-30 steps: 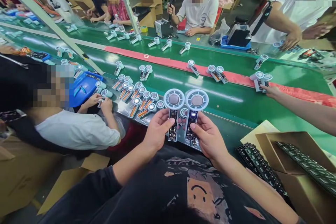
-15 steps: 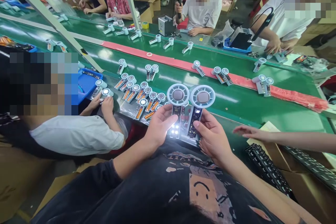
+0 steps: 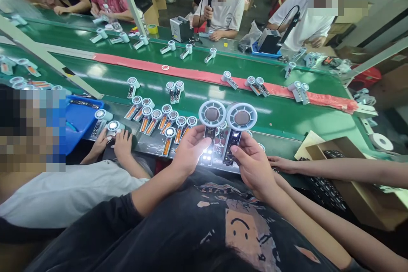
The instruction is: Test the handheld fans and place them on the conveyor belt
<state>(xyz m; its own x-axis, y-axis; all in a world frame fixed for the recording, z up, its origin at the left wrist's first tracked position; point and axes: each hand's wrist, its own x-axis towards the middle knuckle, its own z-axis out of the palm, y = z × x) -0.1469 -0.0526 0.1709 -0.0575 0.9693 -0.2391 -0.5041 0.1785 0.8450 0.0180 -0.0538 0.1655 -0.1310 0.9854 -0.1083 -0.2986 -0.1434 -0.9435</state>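
Observation:
My left hand is closed round the handle of a pale blue handheld fan, thumb on its bare circuit board. White lights shine at the lower end of that handle. In my right hand is a second handheld fan, gripped by its open handle with the thumb on the dark board. One small light glows near the top of this board. Both fans are upright side by side, their round heads touching or nearly so, grey-brown discs in the middle. Below them lies the metal bench edge, partly hidden by my hands.
Several fans with orange strips lie on the bench to the left. A green conveyor with a red strip runs behind, carrying more fans. A co-worker's hands handle a fan at left. Another person's arms reach in from the right beside a cardboard box.
The view has turned slightly right and down. Both fans stay in my hands, lights still on. The arms at the right have reached further in toward the bench.

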